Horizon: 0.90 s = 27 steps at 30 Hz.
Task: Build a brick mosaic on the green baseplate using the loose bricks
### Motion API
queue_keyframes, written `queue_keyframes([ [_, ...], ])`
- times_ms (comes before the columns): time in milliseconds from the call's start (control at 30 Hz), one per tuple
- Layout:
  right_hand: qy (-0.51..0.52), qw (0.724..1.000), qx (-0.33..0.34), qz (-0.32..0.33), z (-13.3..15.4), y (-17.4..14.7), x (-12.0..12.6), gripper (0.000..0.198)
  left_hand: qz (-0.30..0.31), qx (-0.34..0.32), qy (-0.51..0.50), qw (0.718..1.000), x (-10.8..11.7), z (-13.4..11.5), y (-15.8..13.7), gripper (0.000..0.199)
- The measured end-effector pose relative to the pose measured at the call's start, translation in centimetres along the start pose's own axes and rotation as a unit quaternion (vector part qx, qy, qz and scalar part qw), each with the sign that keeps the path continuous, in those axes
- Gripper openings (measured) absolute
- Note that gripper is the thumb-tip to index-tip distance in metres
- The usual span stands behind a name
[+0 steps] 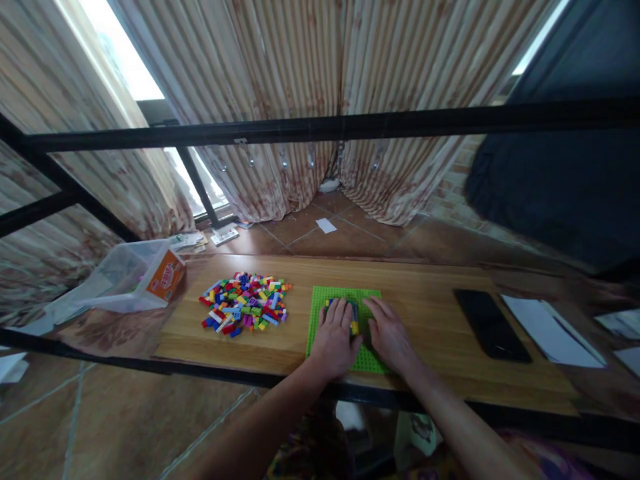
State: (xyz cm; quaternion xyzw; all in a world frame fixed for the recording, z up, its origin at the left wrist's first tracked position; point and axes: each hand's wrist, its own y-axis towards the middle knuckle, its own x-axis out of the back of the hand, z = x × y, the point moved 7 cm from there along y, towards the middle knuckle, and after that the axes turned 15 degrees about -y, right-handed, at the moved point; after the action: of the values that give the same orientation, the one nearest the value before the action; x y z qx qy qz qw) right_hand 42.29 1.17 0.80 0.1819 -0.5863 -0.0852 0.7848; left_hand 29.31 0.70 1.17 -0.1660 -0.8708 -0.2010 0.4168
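A green studded baseplate (320, 298) lies on the wooden board in front of me. On it sits a low build of blue and yellow toy bricks (355, 327), mostly covered by my left hand (335, 340). That hand lies flat over the bricks with its fingers stretched forward. My right hand (390, 333) rests at the baseplate's right side, fingers extended toward the build and a small gap from it. Nothing shows in its grasp. To the left is a loose pile of mixed coloured bricks (247, 303).
A clear plastic bin (125, 277) with an orange label lies tipped at the far left. A black phone-like slab (490, 327) and white paper (550, 333) lie to the right. A dark metal bar (310, 130) crosses behind the wooden board (420, 287).
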Motion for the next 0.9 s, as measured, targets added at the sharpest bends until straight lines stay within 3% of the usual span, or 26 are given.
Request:
queue_keyframes([
  [167,-0.055,0.998,-0.036,0.021,-2.3,-0.1,-0.5,0.045,-0.012,-0.010,-0.006,1.000,0.2,0.0,0.1,0.064],
  [467,-0.116,0.991,-0.019,0.071,-2.1,0.7,-0.7,0.038,-0.025,-0.033,-0.012,0.999,0.1,0.5,0.1,0.062],
  [900,-0.131,0.990,-0.005,0.047,-2.0,1.3,-0.4,0.034,-0.033,-0.043,-0.024,0.998,0.2,0.5,0.1,0.062],
])
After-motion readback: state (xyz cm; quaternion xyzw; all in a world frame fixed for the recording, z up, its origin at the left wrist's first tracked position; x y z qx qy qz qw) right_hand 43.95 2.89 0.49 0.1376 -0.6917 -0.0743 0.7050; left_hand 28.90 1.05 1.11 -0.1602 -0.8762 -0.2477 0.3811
